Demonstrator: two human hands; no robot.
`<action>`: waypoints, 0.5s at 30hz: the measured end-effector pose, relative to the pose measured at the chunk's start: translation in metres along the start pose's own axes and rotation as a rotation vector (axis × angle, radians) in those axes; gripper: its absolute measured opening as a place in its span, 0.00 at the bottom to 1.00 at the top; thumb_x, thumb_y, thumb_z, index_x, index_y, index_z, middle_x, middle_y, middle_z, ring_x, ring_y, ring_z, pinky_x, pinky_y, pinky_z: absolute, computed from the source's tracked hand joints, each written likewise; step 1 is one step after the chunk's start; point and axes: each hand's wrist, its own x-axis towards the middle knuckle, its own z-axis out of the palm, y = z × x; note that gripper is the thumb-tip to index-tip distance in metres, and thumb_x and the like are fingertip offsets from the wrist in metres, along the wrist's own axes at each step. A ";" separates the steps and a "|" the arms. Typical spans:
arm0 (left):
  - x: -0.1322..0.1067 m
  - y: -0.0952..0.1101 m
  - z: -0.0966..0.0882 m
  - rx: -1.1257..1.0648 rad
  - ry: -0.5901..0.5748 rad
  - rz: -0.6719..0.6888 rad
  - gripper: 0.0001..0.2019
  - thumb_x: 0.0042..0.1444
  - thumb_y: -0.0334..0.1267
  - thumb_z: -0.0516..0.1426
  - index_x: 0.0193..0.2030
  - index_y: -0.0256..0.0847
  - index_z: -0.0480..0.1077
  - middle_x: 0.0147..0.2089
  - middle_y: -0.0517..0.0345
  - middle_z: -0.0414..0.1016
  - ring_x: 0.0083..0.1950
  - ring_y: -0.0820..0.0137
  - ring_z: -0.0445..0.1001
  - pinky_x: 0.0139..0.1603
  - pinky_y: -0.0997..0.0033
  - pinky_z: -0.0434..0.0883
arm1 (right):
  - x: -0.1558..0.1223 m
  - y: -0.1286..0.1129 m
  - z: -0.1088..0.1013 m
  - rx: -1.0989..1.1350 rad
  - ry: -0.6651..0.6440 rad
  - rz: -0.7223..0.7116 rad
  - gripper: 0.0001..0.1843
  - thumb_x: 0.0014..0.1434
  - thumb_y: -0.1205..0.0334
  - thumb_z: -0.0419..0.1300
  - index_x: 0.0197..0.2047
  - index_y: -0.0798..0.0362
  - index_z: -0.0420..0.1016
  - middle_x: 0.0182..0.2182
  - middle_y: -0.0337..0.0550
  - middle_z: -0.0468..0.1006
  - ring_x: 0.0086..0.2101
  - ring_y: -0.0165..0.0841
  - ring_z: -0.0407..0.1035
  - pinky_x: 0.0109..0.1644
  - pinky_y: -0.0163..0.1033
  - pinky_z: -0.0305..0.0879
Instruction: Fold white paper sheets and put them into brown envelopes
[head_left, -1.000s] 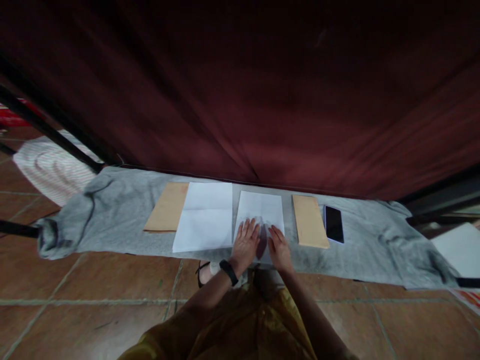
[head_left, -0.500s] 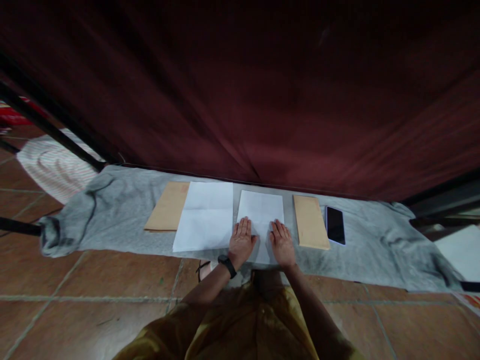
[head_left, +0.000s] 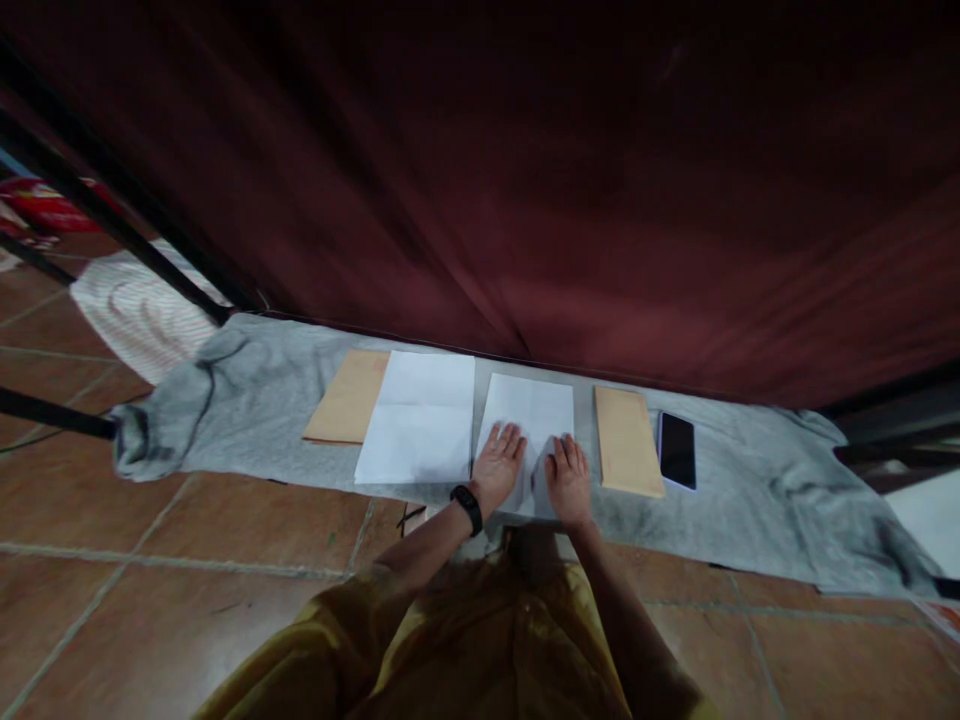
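Note:
Between my two hands lies a sheet of white paper (head_left: 529, 400) with faint creases. My left hand (head_left: 499, 465), a dark band on its wrist, rests flat on the sheet's left part with fingers stretched out. My right hand (head_left: 568, 480) lies on the sheet's right edge, its fingers extended too. To the left is a larger stack of white paper (head_left: 420, 420) with a crease across it. It overlaps some brown envelopes (head_left: 345, 395). Right of my right hand sits another brown envelope (head_left: 628, 440), smaller and lying flat.
A phone (head_left: 677, 450) lies right of the small envelope. Everything rests on a narrow bench covered with grey cloth (head_left: 750, 480). A dark red curtain (head_left: 525, 200) hangs behind it. Dark metal bars (head_left: 112, 210) stand at the left, and floor tiles (head_left: 262, 530) show in front.
My left hand has slid slightly up and inward over the sheet. My right hand stays near the right edge. The whole view has tilted a little.

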 end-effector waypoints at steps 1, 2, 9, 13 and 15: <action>0.000 0.000 0.000 0.019 -0.016 -0.003 0.24 0.65 0.29 0.48 0.67 0.30 0.64 0.72 0.36 0.60 0.75 0.53 0.54 0.75 0.41 0.49 | 0.001 0.000 0.001 0.009 0.013 0.024 0.26 0.71 0.58 0.45 0.66 0.59 0.64 0.68 0.59 0.63 0.67 0.47 0.55 0.67 0.58 0.56; -0.001 0.000 0.001 0.032 -0.025 -0.011 0.24 0.65 0.29 0.48 0.68 0.30 0.63 0.72 0.35 0.61 0.75 0.52 0.55 0.75 0.41 0.49 | 0.002 0.001 0.001 0.021 0.023 0.052 0.26 0.70 0.58 0.45 0.66 0.60 0.64 0.67 0.60 0.64 0.66 0.47 0.56 0.67 0.57 0.57; -0.002 -0.003 0.002 -0.045 -0.066 -0.023 0.24 0.66 0.30 0.47 0.69 0.31 0.61 0.72 0.34 0.59 0.75 0.51 0.55 0.74 0.40 0.49 | 0.030 0.012 -0.006 0.169 0.018 0.265 0.25 0.61 0.63 0.51 0.61 0.60 0.69 0.54 0.61 0.75 0.52 0.46 0.69 0.58 0.52 0.65; 0.003 -0.007 0.004 -0.303 -0.003 -0.174 0.24 0.66 0.35 0.50 0.68 0.34 0.62 0.76 0.38 0.53 0.77 0.53 0.50 0.74 0.46 0.52 | 0.049 0.018 -0.010 0.248 0.014 0.348 0.20 0.58 0.64 0.51 0.51 0.58 0.73 0.37 0.50 0.77 0.39 0.41 0.70 0.48 0.47 0.67; 0.011 -0.014 0.005 -0.522 0.063 -0.359 0.26 0.64 0.36 0.53 0.68 0.34 0.62 0.76 0.39 0.51 0.77 0.55 0.49 0.74 0.52 0.54 | 0.053 0.019 -0.011 0.275 0.015 0.347 0.14 0.57 0.64 0.51 0.43 0.55 0.74 0.29 0.44 0.74 0.33 0.38 0.68 0.43 0.44 0.66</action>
